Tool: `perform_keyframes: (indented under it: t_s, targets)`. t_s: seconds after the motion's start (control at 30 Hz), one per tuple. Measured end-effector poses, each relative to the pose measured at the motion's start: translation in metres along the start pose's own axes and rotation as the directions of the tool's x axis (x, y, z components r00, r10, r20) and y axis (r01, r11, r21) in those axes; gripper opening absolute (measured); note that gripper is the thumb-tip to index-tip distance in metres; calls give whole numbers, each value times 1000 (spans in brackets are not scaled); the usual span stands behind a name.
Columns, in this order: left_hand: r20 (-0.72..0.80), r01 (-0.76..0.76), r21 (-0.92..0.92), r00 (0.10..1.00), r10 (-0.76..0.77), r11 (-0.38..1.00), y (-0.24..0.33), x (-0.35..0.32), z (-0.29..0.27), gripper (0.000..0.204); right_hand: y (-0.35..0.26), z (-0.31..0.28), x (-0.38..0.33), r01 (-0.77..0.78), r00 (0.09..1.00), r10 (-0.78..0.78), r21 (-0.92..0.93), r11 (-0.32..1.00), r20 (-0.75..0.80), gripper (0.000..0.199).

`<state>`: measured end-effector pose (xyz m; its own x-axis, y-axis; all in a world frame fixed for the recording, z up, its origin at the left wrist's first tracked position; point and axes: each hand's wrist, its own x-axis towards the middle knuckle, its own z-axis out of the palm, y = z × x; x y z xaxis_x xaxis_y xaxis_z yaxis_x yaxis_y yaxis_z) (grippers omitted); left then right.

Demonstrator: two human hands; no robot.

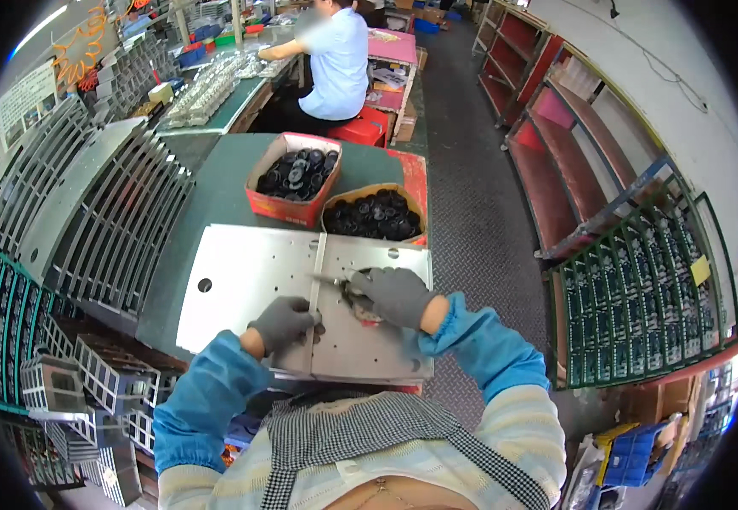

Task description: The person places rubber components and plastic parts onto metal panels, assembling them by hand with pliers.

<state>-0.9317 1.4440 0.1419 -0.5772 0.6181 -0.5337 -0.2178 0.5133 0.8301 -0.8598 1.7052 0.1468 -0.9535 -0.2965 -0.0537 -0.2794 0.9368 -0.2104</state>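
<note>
Two bare metal panels lie side by side on the table in front of me, a left panel (233, 289) and a right panel (343, 357), both with small holes. My left hand (282, 325), in a grey glove, rests by the seam between them. Its fingers are pinched together near a small dark spot, and what they hold is hidden. In my right hand (394, 296), also gloved, is a hand tool with a pointed metal tip (326, 279). The tip points left across the seam. Most of the tool is covered by my fingers, and a dark shape shows beneath them.
Beyond the panels stand a red box (288, 211) and a cardboard box (328, 223), both filled with black round parts. Slatted metal racks (122, 255) crowd the left. A person (335, 64) sits at another bench. Shelves (564, 161) and a green rack (641, 297) line the right.
</note>
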Motion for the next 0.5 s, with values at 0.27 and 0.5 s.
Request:
perform_keyframes:
  t_s: [0.27, 0.5]
  targets:
    - [-99, -140, -57, 986, 134, 988, -14, 3, 9, 29, 18, -11, -9, -25, 991, -43, 481, 877, 129, 68]
    - [-100, -98, -176, 992, 81, 980, -21, 4, 11, 25, 13, -15, -1, -159, 949, 43, 354, 922, 313, 53]
